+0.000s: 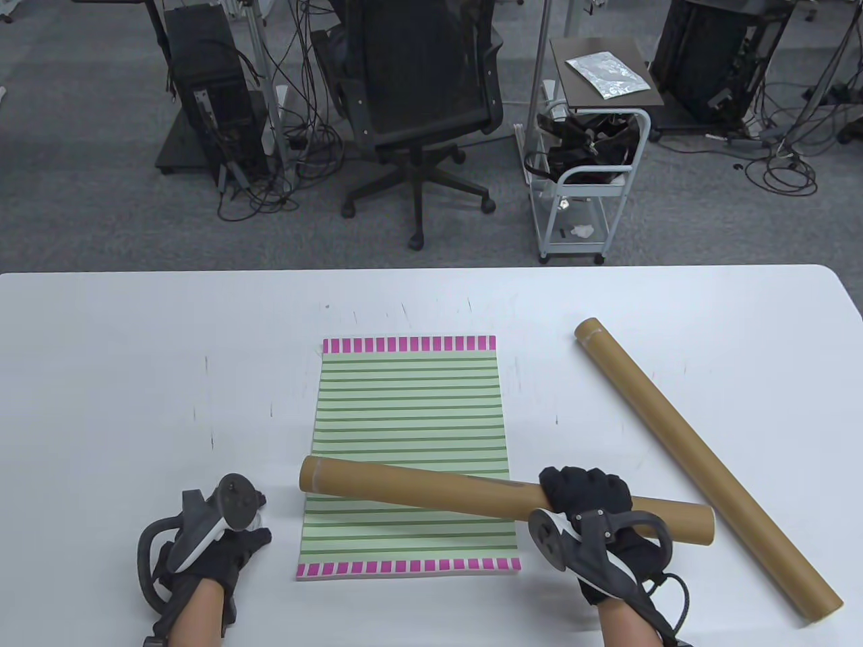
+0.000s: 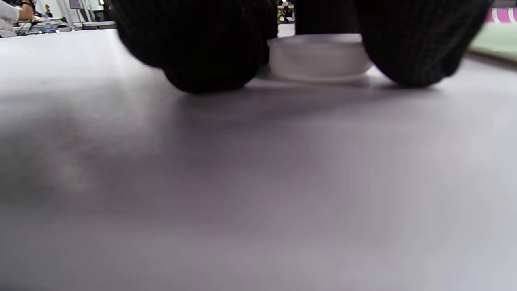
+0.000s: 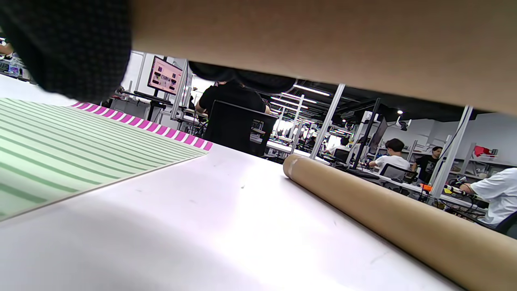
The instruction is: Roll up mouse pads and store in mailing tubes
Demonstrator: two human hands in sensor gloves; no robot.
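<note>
A green striped mouse pad (image 1: pixel 411 418) with pink-barred ends lies flat at the table's middle. My right hand (image 1: pixel 586 505) grips a brown mailing tube (image 1: pixel 418 486) and holds it across the pad's near part, with the open end to the left. In the right wrist view this tube (image 3: pixel 323 40) fills the top, above the pad (image 3: pixel 80 149). My left hand (image 1: pixel 216 539) is down on the table left of the pad. Its fingertips (image 2: pixel 210 72) touch the table on either side of a white plastic cap (image 2: pixel 319 56).
A second mailing tube (image 1: pixel 701 458) lies diagonally on the right side of the white table (image 1: pixel 135 377); it also shows in the right wrist view (image 3: pixel 404 218). An office chair (image 1: pixel 418 101) and a small cart (image 1: pixel 586 168) stand beyond the far edge.
</note>
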